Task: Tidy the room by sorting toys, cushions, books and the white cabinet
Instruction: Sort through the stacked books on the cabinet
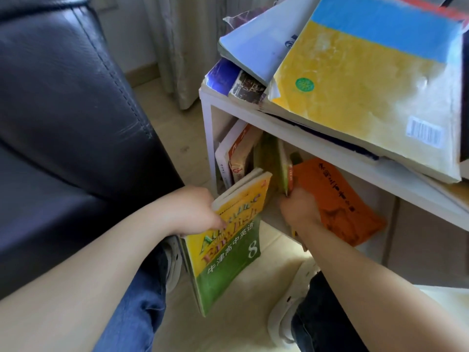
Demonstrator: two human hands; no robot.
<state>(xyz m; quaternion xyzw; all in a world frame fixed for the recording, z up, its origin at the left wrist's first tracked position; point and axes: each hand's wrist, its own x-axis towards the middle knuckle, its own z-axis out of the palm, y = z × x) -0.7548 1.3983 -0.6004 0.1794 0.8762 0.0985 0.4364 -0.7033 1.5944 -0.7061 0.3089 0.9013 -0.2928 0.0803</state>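
One textbook (229, 252) in left hand (194, 212); right hand (300, 208) fingers hidden (by orange book (337, 199)).

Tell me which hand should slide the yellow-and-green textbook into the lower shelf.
Left. The left hand grips the yellow-and-green textbook, whose top end sits at the gap in the white cabinet. The right hand is occupied, apparently holding the orange book aside.

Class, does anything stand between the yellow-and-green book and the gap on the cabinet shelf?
Nothing visible does. The right hand holds the green book and orange book aside, leaving the gap beside the upright books open; the yellow-and-green book in the left hand points into it.
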